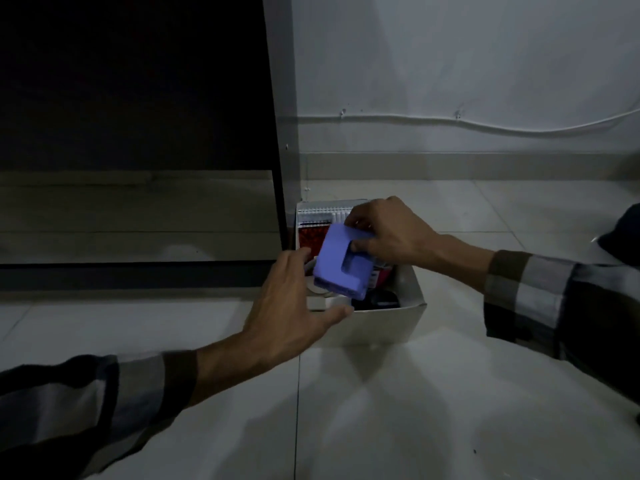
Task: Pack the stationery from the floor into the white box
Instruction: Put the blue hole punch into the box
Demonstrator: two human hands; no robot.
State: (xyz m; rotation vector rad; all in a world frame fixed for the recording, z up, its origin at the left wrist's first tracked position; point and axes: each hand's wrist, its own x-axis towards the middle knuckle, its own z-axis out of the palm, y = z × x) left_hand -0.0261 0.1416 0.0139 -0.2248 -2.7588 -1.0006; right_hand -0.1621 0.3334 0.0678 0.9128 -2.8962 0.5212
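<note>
A white box [391,323] stands on the tiled floor against a dark panel. Over its opening my right hand [391,233] grips a purple-blue hole punch [341,261] by its upper end, tilted. My left hand [294,299] rests on the box's front left rim, thumb along the edge, fingers reaching inside beside the punch. In the box stand a white spiral notebook [325,211] and a red-covered spiral pad [313,237]. A dark item [379,301] and a pink-and-white pack [377,273] lie lower down. Other contents are hidden by the punch.
A dark glass panel [138,133] with a black frame rises at the left, right behind the box. The white wall [467,81] with a cable [485,126] along it stands at the back. Pale floor tiles [381,410] spread in front.
</note>
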